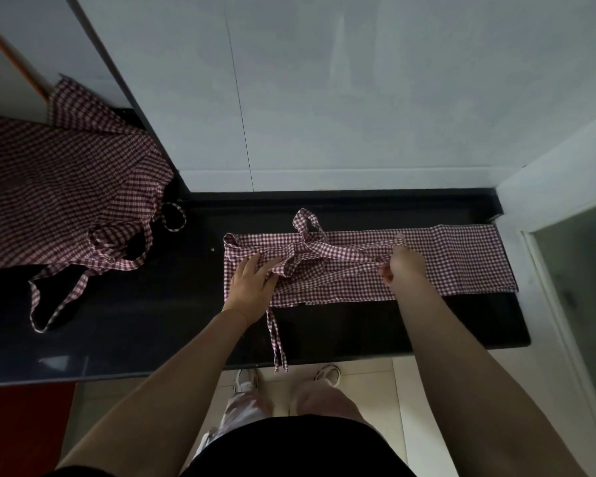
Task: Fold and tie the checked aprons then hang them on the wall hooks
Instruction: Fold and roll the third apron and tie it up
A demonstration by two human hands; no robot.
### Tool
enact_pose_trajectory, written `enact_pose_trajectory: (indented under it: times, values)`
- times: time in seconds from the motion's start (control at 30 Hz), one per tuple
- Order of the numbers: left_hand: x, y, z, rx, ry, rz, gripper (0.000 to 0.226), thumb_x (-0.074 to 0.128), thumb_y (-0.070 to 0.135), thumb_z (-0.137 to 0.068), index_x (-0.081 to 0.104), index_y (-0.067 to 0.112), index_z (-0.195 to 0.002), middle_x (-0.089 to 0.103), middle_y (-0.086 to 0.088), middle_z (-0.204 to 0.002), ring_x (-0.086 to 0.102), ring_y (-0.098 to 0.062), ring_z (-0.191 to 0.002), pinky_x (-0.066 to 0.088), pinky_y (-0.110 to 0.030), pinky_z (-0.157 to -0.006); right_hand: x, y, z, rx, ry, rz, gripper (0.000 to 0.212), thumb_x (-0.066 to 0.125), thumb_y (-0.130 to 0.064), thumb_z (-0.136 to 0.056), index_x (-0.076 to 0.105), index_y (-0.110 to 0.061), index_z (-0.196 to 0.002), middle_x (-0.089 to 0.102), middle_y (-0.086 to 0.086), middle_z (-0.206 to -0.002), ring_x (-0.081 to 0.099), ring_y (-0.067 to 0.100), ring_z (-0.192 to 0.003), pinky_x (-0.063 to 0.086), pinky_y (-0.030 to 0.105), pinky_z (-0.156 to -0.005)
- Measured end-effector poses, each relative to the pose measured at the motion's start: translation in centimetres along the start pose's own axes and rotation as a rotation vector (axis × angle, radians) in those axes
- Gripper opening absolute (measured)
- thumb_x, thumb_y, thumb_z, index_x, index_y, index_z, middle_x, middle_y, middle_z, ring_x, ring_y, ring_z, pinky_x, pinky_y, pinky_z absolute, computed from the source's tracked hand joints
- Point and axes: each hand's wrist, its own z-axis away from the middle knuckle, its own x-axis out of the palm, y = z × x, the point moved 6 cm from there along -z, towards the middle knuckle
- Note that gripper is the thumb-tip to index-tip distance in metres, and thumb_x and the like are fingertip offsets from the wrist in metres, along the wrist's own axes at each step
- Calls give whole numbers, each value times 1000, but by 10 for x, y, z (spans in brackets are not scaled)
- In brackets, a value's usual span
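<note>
An unfolded checked apron sprawls at the black counter's left end. Further right, the left hand presses straight fingers on the folded checked apron (a long strip), while the right hand pinches its tie strap.

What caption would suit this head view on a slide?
Left hand presses the folded checked apron on the black counter while the right hand pulls its strap.

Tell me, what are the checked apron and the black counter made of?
The folded apron looks like thin woven cotton in a red-and-white check, matte; it creases and drapes softly. The counter looks like polished dark stone, maybe granite: it is glossy and reflects light, but the exact material is unclear.
</note>
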Motion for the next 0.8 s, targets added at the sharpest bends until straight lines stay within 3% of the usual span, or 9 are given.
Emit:
enact_pose_trajectory:
  times: [0.13,0.2,0.27,0.3,0.4,0.53,0.63,0.73,0.8]
  values:
    - [8,0,2,30,-43,-161,47,31,43,-104,24,51,-150,9,-8,-164,0,-32,-151,11,-53,-122,9,15,2,163,-185,-88,52,41,-53,-102,59,-4,-100,58,8,-74,53,17,-61,47,30,-58]
    - [8,3,5,38,-39,-195,49,32,41,-105,20,51,-151,7,-10,-165,-2,-34,-151,11,-55,-121,11,17,-1,182,-248,-327,39,42,-30,-106,56,1,-124,65,13,-98,64,22,-84,53,28,-72]
    - [8,6,7,43,-32,-223,50,31,41,-105,15,52,-151,5,-10,-165,-4,-35,-151,10,-56,-121,6,18,-8,134,-279,-393,38,38,-12,-106,42,4,-140,54,20,-137,58,29,-122,52,33,-96]
    - [8,7,9,45,-31,-234,51,31,42,-105,13,53,-151,3,-10,-165,-6,-36,-151,9,-56,-121,4,18,-11,90,-297,-377,41,38,-6,-104,38,4,-143,48,21,-145,55,29,-126,52,32,-97]
    - [15,8,10,44,-38,-286,55,30,45,-105,3,54,-152,-4,-10,-165,-11,-39,-150,4,-58,-121,-4,20,-16,-8,-123,-211,47,45,0,-98,38,-4,-144,52,19,-136,63,25,-95,57,30,-76]
    - [27,7,9,39,-43,-425,62,28,51,-103,-12,53,-151,-14,-12,-164,-17,-45,-147,2,-62,-120,-11,-7,-2,-382,177,141,50,56,-1,-91,46,-15,-138,52,11,-132,64,19,-90,49,22,-57]
    - [32,8,7,25,-32,-460,61,24,51,-104,-16,53,-149,-18,-12,-164,-19,-46,-146,0,-63,-119,27,-23,18,-622,1,355,32,63,-18,-93,58,-11,-124,59,9,-121,58,6,-74,44,12,-51]
    - [32,10,8,25,-19,-413,60,22,59,-101,-10,53,-151,-16,-10,-164,-20,-43,-147,-5,-60,-118,69,-22,29,-720,-208,516,78,68,-61,-81,44,-18,-141,47,3,-133,54,14,-113,51,28,-86]
    - [31,10,9,25,-18,-411,59,22,60,-100,-8,54,-151,-15,-10,-165,-19,-43,-147,-5,-59,-119,90,-14,28,-783,-177,824,88,63,-78,-72,48,-21,-138,49,5,-136,48,22,-126,47,44,-101]
